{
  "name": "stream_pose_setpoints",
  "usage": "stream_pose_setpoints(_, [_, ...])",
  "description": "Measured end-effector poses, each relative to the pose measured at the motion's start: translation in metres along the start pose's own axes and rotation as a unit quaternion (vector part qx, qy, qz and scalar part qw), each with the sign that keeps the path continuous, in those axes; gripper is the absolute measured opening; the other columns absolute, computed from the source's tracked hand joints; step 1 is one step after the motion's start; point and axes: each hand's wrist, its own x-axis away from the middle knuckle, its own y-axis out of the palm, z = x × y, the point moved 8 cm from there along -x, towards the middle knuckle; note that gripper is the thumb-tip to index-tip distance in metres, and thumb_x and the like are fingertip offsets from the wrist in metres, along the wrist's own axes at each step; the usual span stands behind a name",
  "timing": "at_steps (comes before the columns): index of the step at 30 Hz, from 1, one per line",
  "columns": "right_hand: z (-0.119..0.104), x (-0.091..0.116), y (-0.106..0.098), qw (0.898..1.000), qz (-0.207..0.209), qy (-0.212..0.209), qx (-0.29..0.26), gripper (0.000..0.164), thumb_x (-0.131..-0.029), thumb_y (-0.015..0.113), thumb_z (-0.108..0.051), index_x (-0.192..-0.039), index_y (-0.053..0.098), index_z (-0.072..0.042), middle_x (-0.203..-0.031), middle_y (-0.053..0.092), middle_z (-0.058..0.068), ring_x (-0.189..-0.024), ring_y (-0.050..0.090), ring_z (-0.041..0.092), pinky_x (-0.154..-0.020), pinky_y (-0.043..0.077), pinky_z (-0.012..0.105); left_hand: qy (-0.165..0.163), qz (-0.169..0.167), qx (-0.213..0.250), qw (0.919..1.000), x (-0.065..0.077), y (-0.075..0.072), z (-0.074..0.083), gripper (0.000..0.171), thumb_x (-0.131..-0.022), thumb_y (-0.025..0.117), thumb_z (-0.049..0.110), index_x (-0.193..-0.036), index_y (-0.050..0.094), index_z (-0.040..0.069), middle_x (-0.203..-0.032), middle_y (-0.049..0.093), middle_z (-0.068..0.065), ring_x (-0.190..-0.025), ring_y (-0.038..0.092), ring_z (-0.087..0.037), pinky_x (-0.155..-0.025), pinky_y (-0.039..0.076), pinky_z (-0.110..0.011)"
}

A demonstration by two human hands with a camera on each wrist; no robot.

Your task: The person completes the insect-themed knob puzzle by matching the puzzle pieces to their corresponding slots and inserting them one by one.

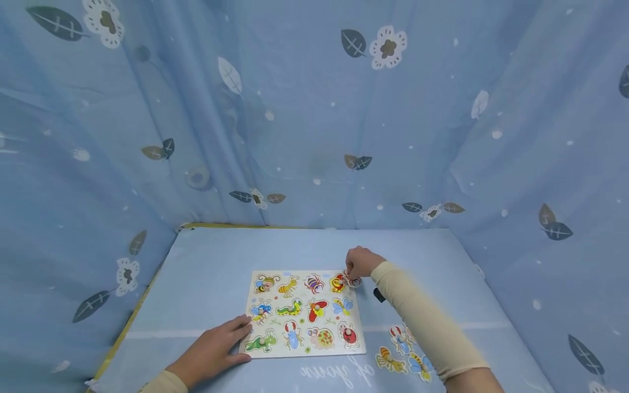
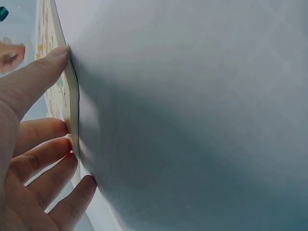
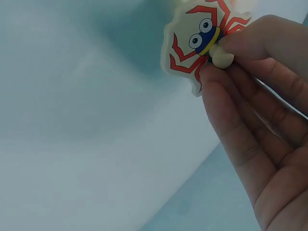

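A wooden peg puzzle board (image 1: pixel 304 354) printed with insects lies on the table. My left hand (image 1: pixel 211 349) rests at its lower left edge; in the left wrist view the thumb (image 2: pixel 45 72) and fingertips touch the board's rim (image 2: pixel 73 103). At the board's upper right corner, my right hand (image 1: pixel 361 262) pinches a spider puzzle piece (image 3: pixel 202 42) by its round knob (image 3: pixel 222 58). This piece has red legs and a blue-and-yellow body, and it overlaps the corner in the head view. Several knobbed pieces sit in the board, among them a ladybug (image 1: pixel 349 336) and a caterpillar (image 1: pixel 290 310).
Right of the board, partly under my right forearm, lie loose pieces: a red-horned beetle (image 1: pixel 400 340), a yellow insect (image 1: pixel 390 361) and a blue-winged one (image 1: pixel 420 366). A small black object (image 1: pixel 379 295) lies nearby. Blue patterned curtains (image 1: pixel 314 120) surround the table.
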Motion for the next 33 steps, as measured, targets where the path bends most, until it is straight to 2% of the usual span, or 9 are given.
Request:
stream_pose_setpoints(5, [-0.05,-0.011,0.01,0.998,0.003,-0.063,0.0,0.021,-0.078,0.079,-0.006,-0.065,0.069,-0.019,-0.061,0.061,-0.009,-0.054,0.053,0.006,-0.052,0.047,0.021,-0.001,-0.005,0.002,1.0,-0.002,0.007,0.001,0.079,-0.081,0.058,0.071,-0.135,0.06,0.013,-0.144,0.052,-0.005,-0.129,0.054,-0.026,-0.097,0.053,-0.044])
stream_pose_setpoints(10, [-0.077,-0.019,0.022,0.996,-0.004,-0.087,0.029,0.02,-0.08,0.078,-0.007,-0.066,0.069,-0.019,-0.061,0.059,-0.011,-0.053,0.051,0.004,-0.051,0.046,0.02,0.001,-0.015,0.003,0.9999,-0.002,0.01,0.002,0.08,-0.081,0.057,0.072,-0.136,0.059,0.014,-0.145,0.051,-0.004,-0.13,0.053,-0.026,-0.097,0.053,-0.044])
stream_pose_setpoints(19, [-0.099,-0.029,0.032,0.993,-0.006,-0.105,0.047,0.016,-0.08,0.079,-0.012,-0.069,0.07,-0.019,-0.064,0.061,-0.011,-0.054,0.053,0.005,-0.051,0.046,0.019,-0.002,-0.018,0.007,0.9998,-0.001,0.007,0.003,0.078,-0.082,0.057,0.07,-0.138,0.057,0.015,-0.146,0.05,-0.003,-0.13,0.053,-0.025,-0.098,0.053,-0.044])
stream_pose_setpoints(26, [-0.104,-0.04,0.036,0.991,0.013,-0.119,0.058,0.017,-0.079,0.078,-0.007,-0.069,0.071,-0.019,-0.065,0.062,-0.01,-0.053,0.051,0.005,-0.05,0.045,0.019,-0.002,-0.01,0.005,0.9999,0.001,0.002,0.001,0.077,-0.083,0.057,0.069,-0.137,0.058,0.014,-0.146,0.05,-0.004,-0.13,0.053,-0.025,-0.098,0.053,-0.044])
stream_pose_setpoints(33, [-0.108,-0.042,0.036,0.991,0.003,-0.122,0.048,0.017,-0.08,0.075,-0.003,-0.07,0.073,-0.017,-0.064,0.061,-0.01,-0.051,0.051,0.005,-0.048,0.044,0.019,-0.003,-0.003,-0.001,1.0,0.001,-0.002,0.001,0.076,-0.083,0.06,0.067,-0.137,0.058,0.014,-0.146,0.05,-0.004,-0.13,0.054,-0.024,-0.097,0.054,-0.042])
